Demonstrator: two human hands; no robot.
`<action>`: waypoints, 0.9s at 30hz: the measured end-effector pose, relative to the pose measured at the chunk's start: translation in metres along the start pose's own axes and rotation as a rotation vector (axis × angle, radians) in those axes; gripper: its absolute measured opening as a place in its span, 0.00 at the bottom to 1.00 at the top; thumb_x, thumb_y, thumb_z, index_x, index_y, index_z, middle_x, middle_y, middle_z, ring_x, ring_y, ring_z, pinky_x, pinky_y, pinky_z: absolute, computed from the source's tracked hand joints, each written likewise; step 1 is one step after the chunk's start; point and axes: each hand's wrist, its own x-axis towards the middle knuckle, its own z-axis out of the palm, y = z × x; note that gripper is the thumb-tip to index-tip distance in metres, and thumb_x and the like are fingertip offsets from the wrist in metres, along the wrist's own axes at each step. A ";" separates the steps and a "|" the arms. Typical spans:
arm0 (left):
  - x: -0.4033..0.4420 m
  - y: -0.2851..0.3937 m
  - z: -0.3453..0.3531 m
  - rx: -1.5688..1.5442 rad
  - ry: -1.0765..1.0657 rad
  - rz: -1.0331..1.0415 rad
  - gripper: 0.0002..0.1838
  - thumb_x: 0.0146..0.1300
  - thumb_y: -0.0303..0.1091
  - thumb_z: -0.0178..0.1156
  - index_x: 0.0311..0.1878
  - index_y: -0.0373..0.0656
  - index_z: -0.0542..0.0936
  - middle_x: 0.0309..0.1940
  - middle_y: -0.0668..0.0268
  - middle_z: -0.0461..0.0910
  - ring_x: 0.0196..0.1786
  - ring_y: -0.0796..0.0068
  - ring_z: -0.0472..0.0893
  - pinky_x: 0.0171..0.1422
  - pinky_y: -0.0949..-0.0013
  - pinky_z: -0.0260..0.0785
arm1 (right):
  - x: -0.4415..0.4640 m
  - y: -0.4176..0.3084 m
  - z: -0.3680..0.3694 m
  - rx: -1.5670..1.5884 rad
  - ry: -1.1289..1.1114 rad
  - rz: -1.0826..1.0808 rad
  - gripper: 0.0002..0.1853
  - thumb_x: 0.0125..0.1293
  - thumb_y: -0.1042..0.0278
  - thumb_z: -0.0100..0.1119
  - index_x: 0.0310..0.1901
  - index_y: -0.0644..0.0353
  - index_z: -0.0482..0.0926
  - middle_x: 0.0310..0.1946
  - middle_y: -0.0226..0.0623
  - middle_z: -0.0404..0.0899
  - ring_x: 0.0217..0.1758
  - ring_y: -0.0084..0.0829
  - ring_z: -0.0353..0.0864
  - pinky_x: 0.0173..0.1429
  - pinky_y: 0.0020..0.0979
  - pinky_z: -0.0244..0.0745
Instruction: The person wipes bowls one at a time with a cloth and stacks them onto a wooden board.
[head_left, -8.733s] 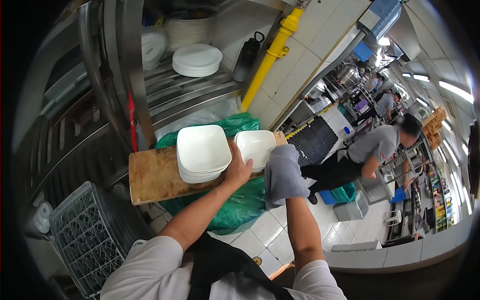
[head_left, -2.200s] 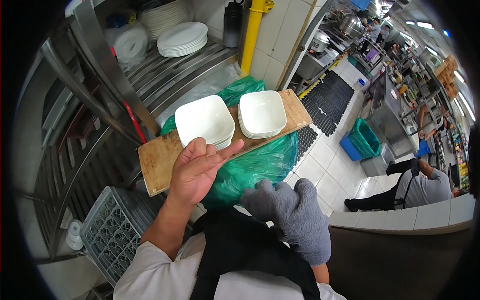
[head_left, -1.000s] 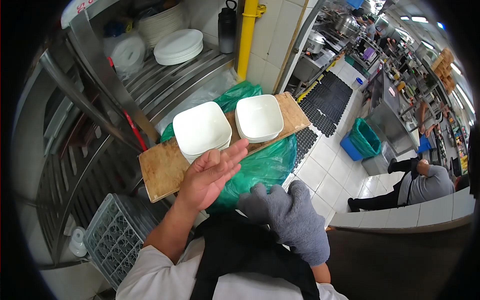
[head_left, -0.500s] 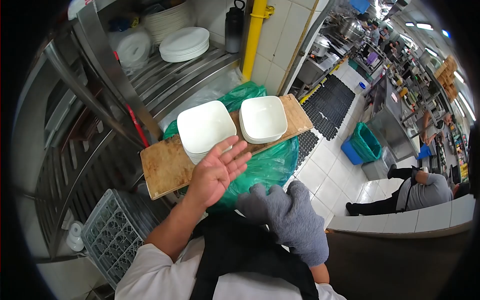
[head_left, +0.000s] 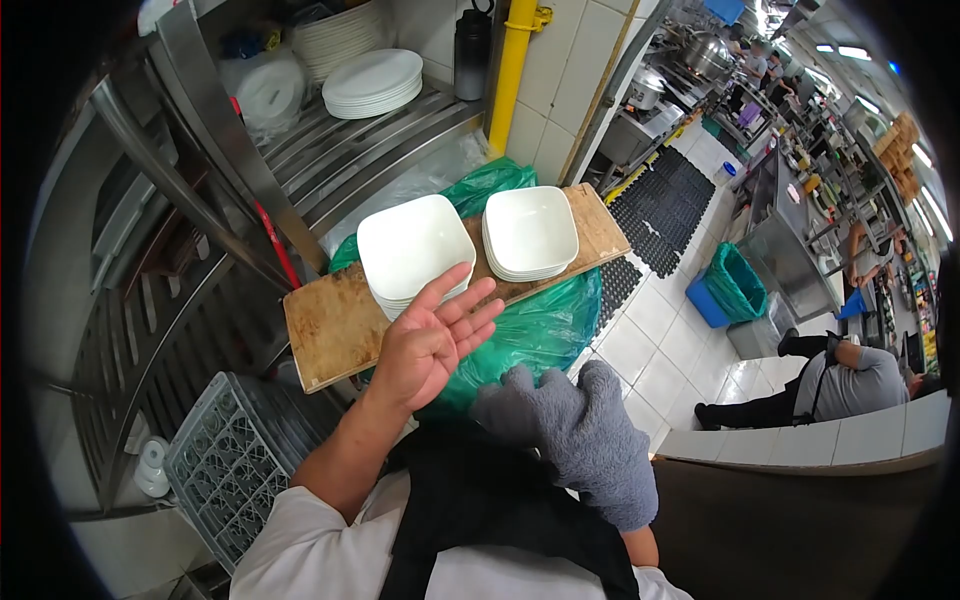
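Note:
My left hand (head_left: pixel 425 350), bare and palm up, is held open with its fingers spread. Its fingertips are in front of the larger stack of white square bowls (head_left: pixel 415 245); I cannot tell whether they touch it. A fluffy grey glove (head_left: pixel 600 455) covers my right hand (head_left: pixel 575 420), low in front of my black apron. Its finger shapes stand apart and nothing shows between them. The smaller stack of square bowls (head_left: pixel 530 233) sits beside the larger one on a worn wooden board (head_left: pixel 335 335). Green plastic bags (head_left: pixel 540 330) show under the board.
Round plates (head_left: pixel 373 80) and a black bottle (head_left: pixel 473 55) stand on the slatted metal shelf (head_left: pixel 330 150). Lower left is a grey dish rack (head_left: pixel 225 465). A yellow pipe (head_left: pixel 513 75) rises behind the board. On the right are a lined blue bin (head_left: pixel 708 300) and a bending person (head_left: pixel 850 385).
The view has shifted slightly, so the bowls and board appear a little higher and farther right. Both hands keep almost the same pose.

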 end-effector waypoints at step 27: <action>0.003 0.010 -0.005 -0.157 -0.161 0.074 0.42 0.73 0.64 0.46 0.80 0.50 0.48 0.78 0.50 0.53 0.77 0.44 0.58 0.75 0.39 0.54 | 0.004 0.001 -0.003 -0.128 0.005 -0.150 0.22 0.64 0.69 0.61 0.59 0.62 0.71 0.32 0.39 0.69 0.34 0.42 0.68 0.43 0.38 0.70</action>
